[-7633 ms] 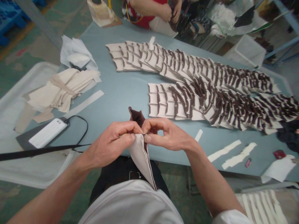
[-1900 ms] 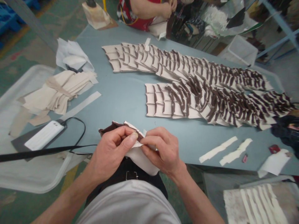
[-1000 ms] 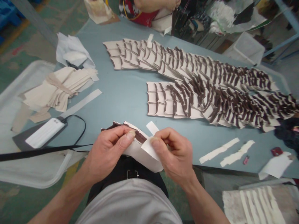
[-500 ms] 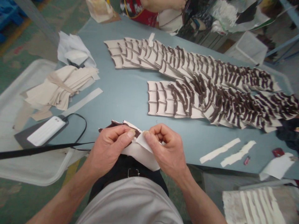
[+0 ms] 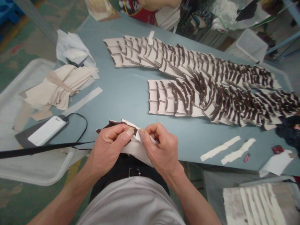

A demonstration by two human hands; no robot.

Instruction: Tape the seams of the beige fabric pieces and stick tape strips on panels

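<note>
My left hand (image 5: 112,143) pinches a cream fabric piece with dark brown edging (image 5: 138,152) at the table's near edge. Close beside it, my right hand (image 5: 160,143) is closed, thumb against fingers, on a small white strip (image 5: 138,136) laid along the same piece. The fingertips of both hands almost meet there. Part of the piece is hidden under the fingers, and its lower part hangs toward my lap. Beyond my hands lie two long rows of overlapping cream pieces with brown edges, a far row (image 5: 138,51) and a nearer row (image 5: 164,97).
On the left are a bundle of beige pieces (image 5: 58,84), a white power bank (image 5: 47,130) with a black cable, and a white tray (image 5: 14,168). Cream strips (image 5: 220,148) lie at right. Across the table another person's arm (image 5: 161,3) shows.
My right hand has shifted slightly left, closer to my left hand, with the white strip between its fingers. The left hand keeps its pinch. The view has shifted a little.
</note>
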